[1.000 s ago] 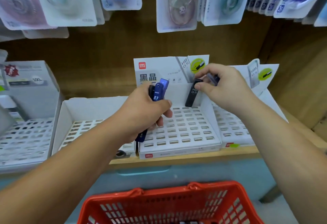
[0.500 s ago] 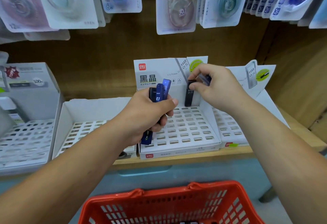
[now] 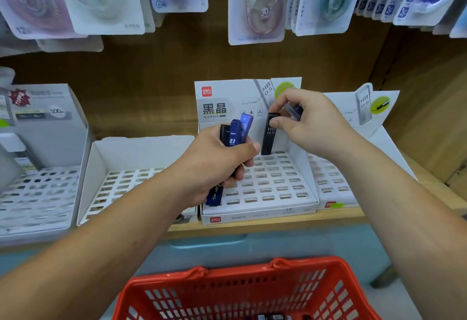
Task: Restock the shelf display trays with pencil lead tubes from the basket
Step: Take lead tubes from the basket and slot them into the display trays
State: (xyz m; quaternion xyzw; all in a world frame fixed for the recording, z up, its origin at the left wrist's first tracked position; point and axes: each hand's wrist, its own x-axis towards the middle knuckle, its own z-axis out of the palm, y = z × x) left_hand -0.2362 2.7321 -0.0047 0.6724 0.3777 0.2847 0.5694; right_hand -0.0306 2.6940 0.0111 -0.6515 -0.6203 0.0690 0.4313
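Fingers of our right hand pinch a black HB 0.5 tube upright at the back of the white tray; our left hand grips several blue and black tubes.

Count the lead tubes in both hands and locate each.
5. Left hand grips three: black tube, dark blue 0.3 tube, translucent blue tube. Right hand pinches the black HB 0.5 tube at the middle tray and tucks a clear tube. The fist may hide more.
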